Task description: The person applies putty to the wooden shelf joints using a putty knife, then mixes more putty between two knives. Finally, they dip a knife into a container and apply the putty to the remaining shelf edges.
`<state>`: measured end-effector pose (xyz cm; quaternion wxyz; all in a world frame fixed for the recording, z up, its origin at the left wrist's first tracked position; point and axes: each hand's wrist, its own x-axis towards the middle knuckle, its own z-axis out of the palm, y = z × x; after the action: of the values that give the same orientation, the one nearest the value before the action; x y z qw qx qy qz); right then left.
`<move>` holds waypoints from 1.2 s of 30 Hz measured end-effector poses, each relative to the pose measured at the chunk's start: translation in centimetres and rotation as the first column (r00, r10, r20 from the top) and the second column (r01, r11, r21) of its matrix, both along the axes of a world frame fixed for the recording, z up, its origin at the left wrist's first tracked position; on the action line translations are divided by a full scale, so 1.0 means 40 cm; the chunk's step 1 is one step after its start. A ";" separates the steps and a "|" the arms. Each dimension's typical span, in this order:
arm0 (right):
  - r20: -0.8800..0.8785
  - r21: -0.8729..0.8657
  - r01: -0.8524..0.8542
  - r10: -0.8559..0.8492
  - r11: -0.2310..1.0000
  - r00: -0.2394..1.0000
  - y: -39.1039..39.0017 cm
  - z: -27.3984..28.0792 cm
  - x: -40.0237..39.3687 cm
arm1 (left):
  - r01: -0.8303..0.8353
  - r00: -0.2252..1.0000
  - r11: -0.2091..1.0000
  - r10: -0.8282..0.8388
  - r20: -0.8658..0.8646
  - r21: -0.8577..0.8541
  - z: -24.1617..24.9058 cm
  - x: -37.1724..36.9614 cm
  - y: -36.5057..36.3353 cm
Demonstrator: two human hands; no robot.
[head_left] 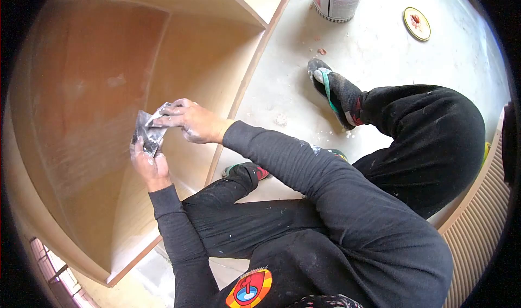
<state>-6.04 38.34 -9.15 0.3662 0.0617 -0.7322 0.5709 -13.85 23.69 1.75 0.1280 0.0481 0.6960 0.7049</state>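
Observation:
Both of my hands are in front of an open wooden cabinet [201, 53] and are dusted with white powder. My left hand [150, 166] holds a dark, crumpled sheet [144, 129] from below, its fingers closed on the lower edge. From the right, my right hand [187, 121] reaches over with bent fingers closed on the upper right part of the sheet. White residue covers part of the sheet. Whether anything else lies between my right fingers is hidden.
An open tin [337, 7] of greyish paste stands on the pale floor [380, 53] at the top. A round lid [417, 24] lies to its right. My sandalled foot [332, 91] and white crumbs are nearer. A ribbed panel [480, 221] is at the right.

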 end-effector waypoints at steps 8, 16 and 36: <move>0.117 -0.014 -0.119 0.120 0.993 0.986 0.085 -0.096 0.018 | -0.140 0.794 0.869 -0.187 -0.578 -0.474 0.041 0.022 -0.014; 0.053 0.272 0.055 -0.072 0.961 0.996 0.107 0.047 -0.004 | -0.097 0.747 0.801 -0.333 -0.575 -0.590 0.060 0.044 0.028; 0.527 -0.823 0.499 0.037 0.270 0.849 0.528 -0.417 0.157 | -0.210 0.830 0.825 -0.134 -0.542 -0.525 0.084 0.042 0.067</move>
<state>0.25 59.45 -25.83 0.2339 -0.4090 -0.3181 0.8227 -12.17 26.37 5.12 -0.0865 0.1967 0.8796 0.4243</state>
